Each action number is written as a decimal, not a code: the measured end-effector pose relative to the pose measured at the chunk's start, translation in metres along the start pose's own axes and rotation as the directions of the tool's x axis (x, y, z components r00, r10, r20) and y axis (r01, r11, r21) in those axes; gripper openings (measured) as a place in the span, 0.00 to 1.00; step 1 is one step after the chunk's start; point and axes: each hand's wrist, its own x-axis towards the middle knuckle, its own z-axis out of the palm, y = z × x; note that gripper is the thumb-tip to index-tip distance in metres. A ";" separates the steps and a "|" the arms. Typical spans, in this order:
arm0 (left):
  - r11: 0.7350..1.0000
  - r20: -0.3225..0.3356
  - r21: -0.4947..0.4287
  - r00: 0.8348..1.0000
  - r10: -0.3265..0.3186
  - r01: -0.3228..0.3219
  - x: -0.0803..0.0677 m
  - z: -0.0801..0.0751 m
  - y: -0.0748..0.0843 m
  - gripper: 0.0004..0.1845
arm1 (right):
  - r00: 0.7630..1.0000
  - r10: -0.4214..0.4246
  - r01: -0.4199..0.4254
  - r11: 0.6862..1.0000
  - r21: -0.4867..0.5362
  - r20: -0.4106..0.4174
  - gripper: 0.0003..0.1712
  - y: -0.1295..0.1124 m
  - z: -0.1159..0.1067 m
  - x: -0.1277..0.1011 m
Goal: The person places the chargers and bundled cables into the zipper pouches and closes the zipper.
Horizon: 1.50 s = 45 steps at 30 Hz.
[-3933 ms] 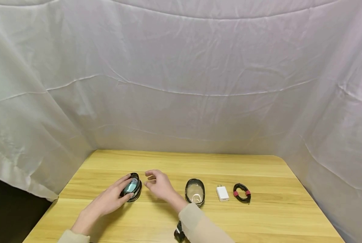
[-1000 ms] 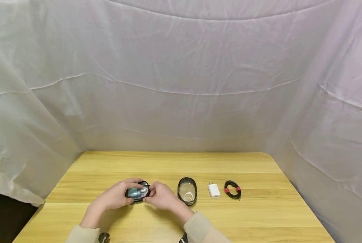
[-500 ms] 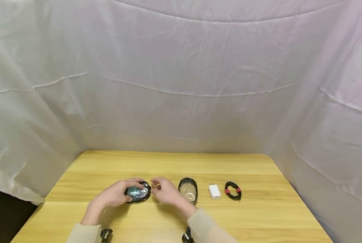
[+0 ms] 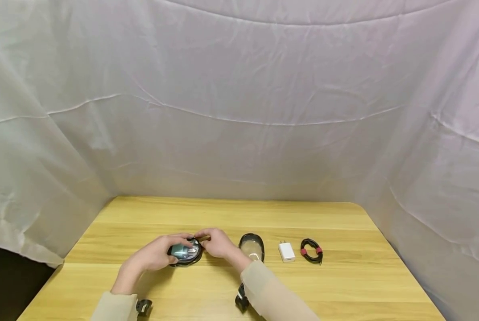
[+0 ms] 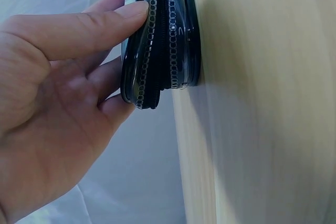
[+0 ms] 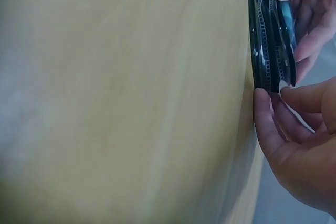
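Lying on the table, left of centre: a zipped case, clear-topped, black zip round its edge. Gripping it from the left, the left hand, thumb over the top and fingers curled against the side. Closing in from the right, the right hand, fingertips pinching at the case's rim by the zip; whether a zip pull is held, cannot tell. Both hands meeting together on the one case. Sitting just right of that hand, a second case, clear and oval, partly hidden by the forearm. Resting further right, a white plug, then a coiled black cable with red ties, both well apart from the hands.
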 end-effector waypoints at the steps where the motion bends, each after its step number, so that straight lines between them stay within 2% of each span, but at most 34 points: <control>1: 1.000 -0.002 0.001 1.000 -0.001 0.001 0.000 0.000 0.000 0.29 | 1.000 0.007 -0.007 1.000 -0.001 0.001 0.17 0.000 0.000 0.001; 13: 1.000 -0.009 -0.013 1.000 -0.017 0.017 0.000 0.000 0.001 0.29 | 1.000 0.010 -0.010 0.998 -0.065 0.004 0.16 0.000 0.001 0.007; 33: 1.000 0.003 -0.027 1.000 -0.014 0.014 0.000 -0.001 0.002 0.28 | 0.999 0.007 -0.010 0.998 -0.058 -0.044 0.07 0.006 0.004 0.017; 39: 1.000 -0.002 -0.026 1.000 -0.005 0.005 0.000 -0.001 0.003 0.28 | 0.999 0.008 -0.010 0.999 -0.049 -0.045 0.07 0.004 0.004 0.017; 45: 1.000 -0.010 -0.018 1.000 -0.002 0.002 -0.001 -0.001 0.003 0.27 | 1.000 0.022 -0.024 0.996 -0.081 -0.021 0.08 0.001 0.005 0.017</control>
